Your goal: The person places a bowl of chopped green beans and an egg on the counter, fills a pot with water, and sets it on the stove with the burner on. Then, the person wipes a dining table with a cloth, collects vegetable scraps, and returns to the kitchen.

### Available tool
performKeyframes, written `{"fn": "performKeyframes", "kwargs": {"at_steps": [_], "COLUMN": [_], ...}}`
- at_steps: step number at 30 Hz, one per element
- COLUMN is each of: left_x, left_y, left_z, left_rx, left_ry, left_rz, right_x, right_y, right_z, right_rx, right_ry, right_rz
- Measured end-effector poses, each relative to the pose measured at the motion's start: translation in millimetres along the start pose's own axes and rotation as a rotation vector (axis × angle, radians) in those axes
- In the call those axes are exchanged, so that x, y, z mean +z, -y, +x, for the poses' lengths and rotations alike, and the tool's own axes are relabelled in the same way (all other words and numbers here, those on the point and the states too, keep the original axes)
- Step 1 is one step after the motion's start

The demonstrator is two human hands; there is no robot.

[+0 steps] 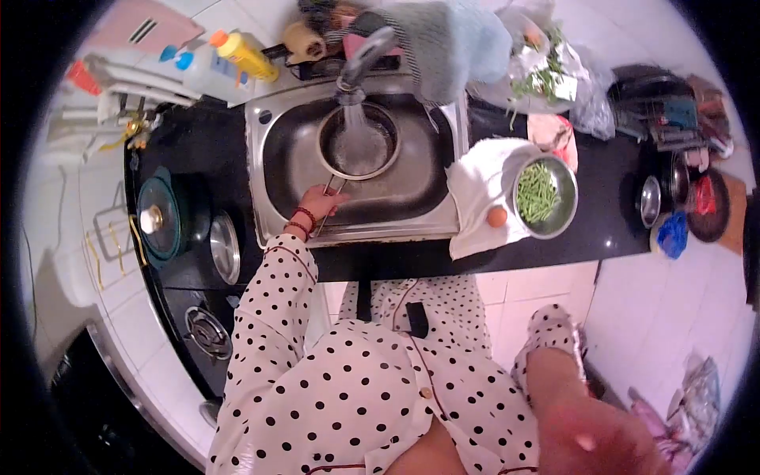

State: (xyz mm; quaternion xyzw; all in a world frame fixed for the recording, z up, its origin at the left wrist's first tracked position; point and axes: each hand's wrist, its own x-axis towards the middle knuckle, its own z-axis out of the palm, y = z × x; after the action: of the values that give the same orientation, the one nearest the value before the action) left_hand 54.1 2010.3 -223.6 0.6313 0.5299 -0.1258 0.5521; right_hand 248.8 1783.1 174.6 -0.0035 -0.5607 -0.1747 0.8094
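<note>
Gripping the handle [337,187], the left hand [321,204] has its fingers closed around it, a red beaded bracelet [301,218] circling the wrist, and there's the round pan [366,154] at the other end, down in the steel sink [277,158] right beneath the tap [368,59]! Water [356,123] streams straight into it! Over to the right hand [606,443], up close to the camera, well apart from the sink and badly blurred, so how far open it is, or whether it has hold of anything, I cannot tell! Right of the sink lies a white cloth [479,170], a small orange-brown round item [497,217] on it, and just beside that a metal bowl [566,210] of green beans [537,192]! Left of the sink, a teal lidded pot [164,253] stands near a metal lid [226,247]
</note>
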Motion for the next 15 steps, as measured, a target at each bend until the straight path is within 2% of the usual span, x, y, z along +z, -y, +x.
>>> {"fn": "performKeyframes", "kwargs": {"at_steps": [1,2,4,6,11,12,13,14,15], "left_x": [4.4,6.8,7.1,15.2,31.4,33.2,34.8,34.6,29.5], "left_y": [7.4,15.2,7.0,9.9,9.8,10.4,11.0,14.0,8.1], "left_z": [4.3,8.7,-8.2,-14.8,-18.0,-19.5,-21.3,-26.4,-42.3], "left_rx": [-0.028,-0.052,-0.061,-0.014,0.107,0.134,0.160,0.179,0.173], "left_ry": [0.043,0.088,0.092,0.028,-0.193,-0.213,-0.232,-0.255,-0.256], "left_rz": [-0.155,-0.310,-0.437,-0.523,-0.319,-0.279,-0.239,-0.194,-0.148], "right_x": [4.2,9.8,22.8,19.2,-25.2,-37.3,-54.6,-68.5,-81.5], "right_y": [14.5,20.9,19.0,17.8,14.9,5.5,-4.3,-9.5,-15.9], "right_z": [-2.4,-7.4,-28.4,-48.1,-113.2,-143.8,-161.0,-176.4,-191.8], "right_rx": [0.189,0.154,-0.032,0.209,0.804,0.914,1.050,1.217,1.259], "right_ry": [0.100,0.187,0.178,0.392,0.944,0.823,0.820,0.725,0.677], "right_rz": [-0.168,-0.300,-0.324,-0.430,-0.736,-0.822,-0.855,-0.885,-0.987]}}
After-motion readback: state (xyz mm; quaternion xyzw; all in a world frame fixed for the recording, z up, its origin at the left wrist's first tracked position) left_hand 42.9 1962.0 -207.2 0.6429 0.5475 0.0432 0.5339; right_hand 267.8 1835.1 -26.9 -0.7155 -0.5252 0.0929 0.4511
